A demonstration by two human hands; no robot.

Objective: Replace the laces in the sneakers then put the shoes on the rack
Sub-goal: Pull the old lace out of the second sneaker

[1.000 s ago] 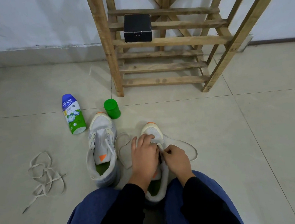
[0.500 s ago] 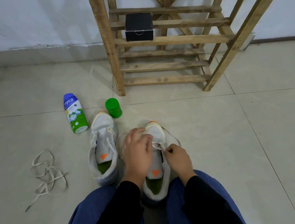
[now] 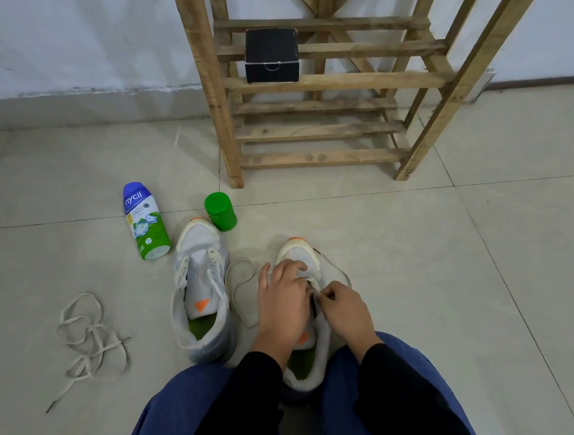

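Vs 0.5 s back: left hand has slid further over the tongue, so the orange mark is now mostly covered. The lace loop left of the shoe has opened wider again. Right hand has barely moved.

Wooden rack stands against the wall, no shoes on it. Both sneakers are on the tiled floor, well short of the rack.

Left sneaker stands upright with its toe towards the rack and the tongue's orange mark showing. No hand on it.

Right sneaker sits between the person's knees, toe also towards the rack, heel close to the body.

Left hand: fingers curled down over that shoe's throat, holding it. Can't tell if they also pinch the lace. Right hand: thumb and forefinger pinch the lace at the eyelets, other fingers tucked in. The lace loops out onto the floor on both sides of the shoe.

Black box sits on a rack shelf, left end.

Blue-green bottle lies on the floor left of the left sneaker.

Green cap stands just beside that sneaker's toe.

Loose lace lies tangled on the floor far left, well apart from everything.
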